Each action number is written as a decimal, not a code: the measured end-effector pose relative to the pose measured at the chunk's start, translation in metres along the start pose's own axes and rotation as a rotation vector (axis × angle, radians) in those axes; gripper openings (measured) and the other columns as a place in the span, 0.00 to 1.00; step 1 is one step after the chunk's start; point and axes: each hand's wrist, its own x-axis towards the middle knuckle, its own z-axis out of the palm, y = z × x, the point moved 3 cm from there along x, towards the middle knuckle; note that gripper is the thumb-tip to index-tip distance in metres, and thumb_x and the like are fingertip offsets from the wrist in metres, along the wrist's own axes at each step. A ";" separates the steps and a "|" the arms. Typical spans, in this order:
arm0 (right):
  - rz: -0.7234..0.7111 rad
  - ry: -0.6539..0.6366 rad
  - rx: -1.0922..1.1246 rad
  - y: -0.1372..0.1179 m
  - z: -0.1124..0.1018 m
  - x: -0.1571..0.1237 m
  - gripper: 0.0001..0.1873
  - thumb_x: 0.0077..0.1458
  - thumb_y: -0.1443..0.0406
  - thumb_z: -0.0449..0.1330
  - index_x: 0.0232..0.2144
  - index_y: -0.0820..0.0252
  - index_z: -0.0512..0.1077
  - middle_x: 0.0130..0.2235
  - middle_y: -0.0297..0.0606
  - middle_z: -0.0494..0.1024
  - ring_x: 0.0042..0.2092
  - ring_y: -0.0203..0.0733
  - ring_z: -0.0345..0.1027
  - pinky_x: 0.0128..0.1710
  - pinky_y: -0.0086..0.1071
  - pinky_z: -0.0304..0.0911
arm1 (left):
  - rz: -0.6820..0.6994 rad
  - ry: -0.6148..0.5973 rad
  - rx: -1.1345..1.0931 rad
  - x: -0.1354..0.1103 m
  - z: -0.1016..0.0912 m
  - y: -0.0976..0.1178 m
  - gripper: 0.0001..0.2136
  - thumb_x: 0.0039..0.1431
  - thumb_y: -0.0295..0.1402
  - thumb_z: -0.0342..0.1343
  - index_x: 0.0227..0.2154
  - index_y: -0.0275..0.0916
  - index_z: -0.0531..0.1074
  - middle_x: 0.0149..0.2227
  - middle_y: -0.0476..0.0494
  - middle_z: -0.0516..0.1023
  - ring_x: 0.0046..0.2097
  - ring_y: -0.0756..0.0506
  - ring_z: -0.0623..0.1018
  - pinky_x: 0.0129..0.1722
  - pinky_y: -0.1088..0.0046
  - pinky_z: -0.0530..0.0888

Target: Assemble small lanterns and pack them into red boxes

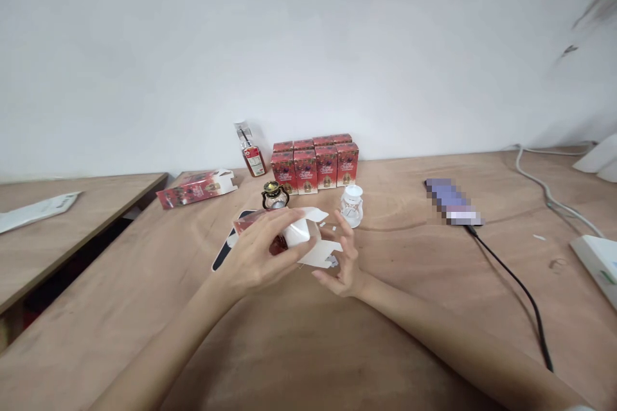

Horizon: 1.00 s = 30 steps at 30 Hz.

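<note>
My left hand is wrapped round a red printed carton lying on its side in its grip, with the carton's open end and white flaps pointing right. Something white shows at that open end; whether it is a flap or the contents I cannot tell. Beside the flaps, my right hand has its fingers spread and curved, holding nothing that I can see. Just behind the hands stand a small black and gold lantern and a small white lantern.
Several closed red boxes stand in rows by the wall. An opened red carton lies at left, near a bottle-shaped package. A dark flat object lies partly under my left hand. Right are a phone and its black cable.
</note>
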 end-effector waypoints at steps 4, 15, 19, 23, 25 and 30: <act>0.178 0.012 0.014 0.008 0.002 -0.005 0.56 0.46 0.59 0.64 0.64 0.54 0.30 0.66 0.54 0.37 0.63 0.58 0.51 0.54 0.53 0.62 | 0.207 0.015 -0.115 -0.002 0.001 0.004 0.13 0.59 0.26 0.50 0.45 0.45 0.70 0.58 0.40 0.65 0.58 0.41 0.67 0.58 0.48 0.65; -0.063 -0.018 -0.184 0.003 -0.002 -0.004 0.45 0.43 0.75 0.60 0.58 0.37 0.48 0.67 0.39 0.40 0.64 0.54 0.50 0.52 0.52 0.64 | 0.268 -0.078 -0.034 -0.004 -0.004 0.006 0.20 0.56 0.20 0.48 0.52 0.38 0.64 0.52 0.35 0.71 0.57 0.42 0.69 0.55 0.62 0.71; -0.016 -0.084 -0.191 0.004 0.000 -0.004 0.34 0.43 0.72 0.60 0.53 0.49 0.58 0.63 0.46 0.46 0.61 0.55 0.55 0.51 0.50 0.65 | 0.304 -0.071 0.006 -0.009 -0.002 0.004 0.12 0.60 0.27 0.51 0.47 0.37 0.65 0.49 0.34 0.74 0.54 0.43 0.72 0.52 0.65 0.73; -0.024 -0.090 -0.191 0.004 0.001 -0.005 0.33 0.42 0.72 0.60 0.51 0.49 0.58 0.60 0.45 0.48 0.58 0.53 0.60 0.49 0.46 0.68 | 0.276 -0.014 -0.004 -0.009 0.000 0.005 0.11 0.60 0.35 0.53 0.43 0.36 0.66 0.47 0.33 0.75 0.52 0.43 0.73 0.50 0.65 0.74; -0.061 -0.111 -0.201 0.003 0.002 -0.006 0.32 0.42 0.72 0.62 0.50 0.48 0.60 0.61 0.43 0.46 0.60 0.54 0.56 0.49 0.44 0.69 | 0.266 -0.007 -0.027 -0.009 0.002 0.007 0.11 0.60 0.36 0.53 0.43 0.36 0.66 0.46 0.34 0.75 0.51 0.43 0.74 0.50 0.64 0.74; -0.083 -0.141 -0.227 0.003 0.005 -0.008 0.25 0.44 0.70 0.63 0.46 0.52 0.63 0.63 0.43 0.41 0.61 0.53 0.55 0.48 0.42 0.70 | 0.207 0.000 -0.095 -0.013 0.011 0.011 0.13 0.61 0.37 0.52 0.45 0.36 0.64 0.47 0.33 0.73 0.52 0.42 0.71 0.50 0.61 0.73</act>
